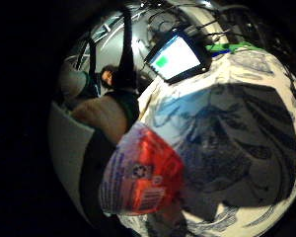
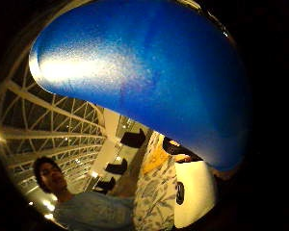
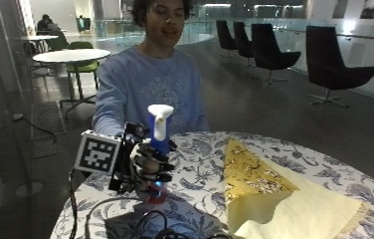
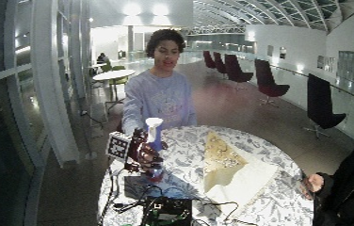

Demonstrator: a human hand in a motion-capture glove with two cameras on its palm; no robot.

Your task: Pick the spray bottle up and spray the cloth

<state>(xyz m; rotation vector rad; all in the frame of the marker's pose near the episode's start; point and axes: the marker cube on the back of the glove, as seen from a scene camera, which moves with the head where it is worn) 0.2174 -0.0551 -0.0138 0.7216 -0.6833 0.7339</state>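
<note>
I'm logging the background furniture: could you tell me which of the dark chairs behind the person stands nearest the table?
The large dark chair at the far right of the outside view; the other chairs line up farther back.

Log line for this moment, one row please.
right hand: grips spray bottle | bottle: upright, nozzle up | cloth: flat on table, beside the bottle

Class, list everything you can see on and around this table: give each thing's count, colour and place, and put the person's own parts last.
spray bottle: one, blue body with white head and red base, upright, gripped above the table's near-left part.
cloth: one, pale yellow with a patterned folded corner, lying on the table beside the bottle.
tablecloth: one, white with blue floral print, covering the round table.
chairs: several, dark, along the railing behind.
gloved right hand: one, black glove, fingers curled round the bottle.
</note>
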